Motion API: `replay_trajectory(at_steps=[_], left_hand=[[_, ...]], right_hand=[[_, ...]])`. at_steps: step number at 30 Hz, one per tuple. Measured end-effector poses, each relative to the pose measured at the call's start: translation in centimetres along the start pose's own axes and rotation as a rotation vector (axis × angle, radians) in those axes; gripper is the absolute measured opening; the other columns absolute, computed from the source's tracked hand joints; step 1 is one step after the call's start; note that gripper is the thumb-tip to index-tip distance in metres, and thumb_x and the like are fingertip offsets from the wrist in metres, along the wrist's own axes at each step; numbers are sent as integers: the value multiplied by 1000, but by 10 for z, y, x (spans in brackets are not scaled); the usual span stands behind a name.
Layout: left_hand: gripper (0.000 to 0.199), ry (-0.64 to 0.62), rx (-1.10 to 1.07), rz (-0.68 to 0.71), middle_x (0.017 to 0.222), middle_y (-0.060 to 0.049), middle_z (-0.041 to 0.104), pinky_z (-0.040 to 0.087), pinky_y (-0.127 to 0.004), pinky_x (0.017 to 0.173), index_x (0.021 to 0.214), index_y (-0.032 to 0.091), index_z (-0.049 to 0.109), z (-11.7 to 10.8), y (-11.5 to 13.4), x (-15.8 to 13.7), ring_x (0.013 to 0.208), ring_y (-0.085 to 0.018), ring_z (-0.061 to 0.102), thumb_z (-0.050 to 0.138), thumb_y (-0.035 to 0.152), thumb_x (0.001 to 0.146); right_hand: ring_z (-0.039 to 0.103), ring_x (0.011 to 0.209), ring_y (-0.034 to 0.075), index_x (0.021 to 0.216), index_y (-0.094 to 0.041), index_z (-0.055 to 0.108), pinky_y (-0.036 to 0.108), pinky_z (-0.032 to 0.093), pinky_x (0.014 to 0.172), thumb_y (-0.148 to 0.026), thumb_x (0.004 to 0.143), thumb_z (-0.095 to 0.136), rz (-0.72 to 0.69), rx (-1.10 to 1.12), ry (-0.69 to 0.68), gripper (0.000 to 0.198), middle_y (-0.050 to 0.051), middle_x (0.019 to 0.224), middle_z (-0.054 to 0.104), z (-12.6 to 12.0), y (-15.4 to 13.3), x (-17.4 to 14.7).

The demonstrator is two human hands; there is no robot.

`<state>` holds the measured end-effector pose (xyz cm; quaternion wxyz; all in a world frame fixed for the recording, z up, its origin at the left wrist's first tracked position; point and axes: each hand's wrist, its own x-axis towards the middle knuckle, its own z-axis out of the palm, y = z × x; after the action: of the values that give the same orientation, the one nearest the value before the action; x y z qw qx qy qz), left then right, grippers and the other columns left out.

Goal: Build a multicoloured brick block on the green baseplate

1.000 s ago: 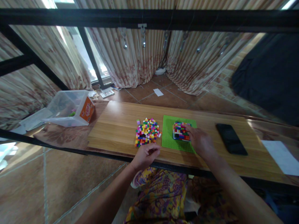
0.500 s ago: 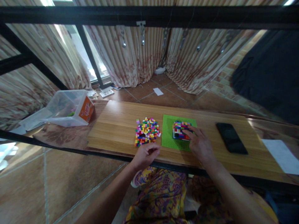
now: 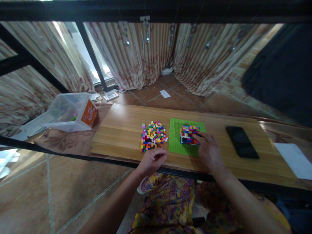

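Note:
On the green baseplate [image 3: 175, 136] stands a small boxy structure of multicoloured toy bricks [image 3: 188, 134], with a dark opening in its near left side. My right hand [image 3: 210, 149] is at the structure's right end, thumb and fingers closed on it; the exact fingertip contact is partly hidden. My left hand [image 3: 153, 161] rests by the table's near edge, fingers curled and thumb against the index finger. Whatever it may hold is too small or hidden to see. Just beyond it lies a pile of loose small bricks [image 3: 154, 135] in many colours.
A black phone [image 3: 242, 142] lies right of the baseplate, and a white sheet of paper [image 3: 293, 160] is at the far right. A clear plastic bin [image 3: 70, 112] with an orange label stands left of the wooden board [image 3: 117, 130]. Black metal bars cross above.
The fingertips of my right hand have shifted slightly to the right along the structure. My left hand keeps its curled pose. The view has tilted slightly.

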<state>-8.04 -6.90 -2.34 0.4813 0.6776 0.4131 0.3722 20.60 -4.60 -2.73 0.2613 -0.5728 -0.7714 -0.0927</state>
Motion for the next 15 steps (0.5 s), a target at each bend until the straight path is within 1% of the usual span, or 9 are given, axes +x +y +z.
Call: replay_trajectory(at_steps=[4,7,9,13,15], left_hand=[[16,5,-18,-9,80,-4,68,45,-22,68,90,15,71,0,0,0,73,-13,58,59,26,89],[16,-2,-34,3,76,-3,65,43,-22,65,89,14,70,0,-1,1,69,-12,56,60,27,89],[16,-2,-47,16,74,-2,64,43,-21,63,89,14,70,1,-1,1,67,-12,55,60,27,89],[15,54,-40,44,72,-2,65,45,-22,65,90,14,69,4,1,-4,66,-12,57,60,26,89],[15,86,12,82,72,-3,65,47,-23,66,89,15,69,5,3,-8,67,-13,59,59,25,90]], right_hand=[[59,112,26,118,-19,71,46,49,98,-3,83,42,20,54,51,48,14,123,65,5,1,0],[61,109,26,116,-20,71,45,51,95,-6,88,40,44,79,49,44,14,123,65,0,-1,1],[62,108,26,117,-20,70,46,53,93,-10,92,40,91,110,96,41,14,121,67,-5,-5,0],[66,101,26,116,-17,69,44,55,90,-19,97,43,206,178,265,32,14,107,71,-15,-30,-7],[67,101,24,112,-17,70,42,55,91,-21,98,45,208,224,258,29,13,106,72,-16,-49,-12]])
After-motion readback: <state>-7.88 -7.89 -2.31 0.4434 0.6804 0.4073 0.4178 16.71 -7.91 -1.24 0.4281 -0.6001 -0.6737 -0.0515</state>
